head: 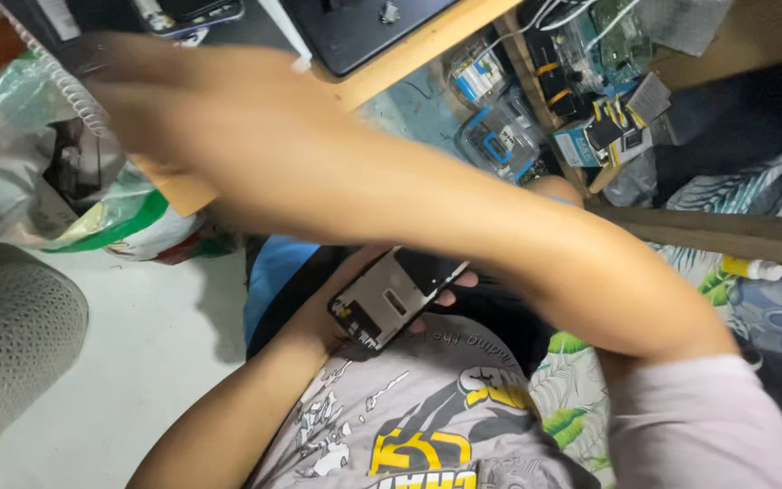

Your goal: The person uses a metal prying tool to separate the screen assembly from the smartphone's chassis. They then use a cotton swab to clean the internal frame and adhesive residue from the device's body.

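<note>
A pale floor (138,362) lies below a cluttered wooden desk (409,54).

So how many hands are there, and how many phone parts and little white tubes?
Hands: 2, the left hand holding the phone screen part, the right hand blurred, reaching up left
Phone screen part: 1
White tube: 1
Total: 4

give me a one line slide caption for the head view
Left hand holds a phone screen panel while the blurred right hand reaches across.
</note>
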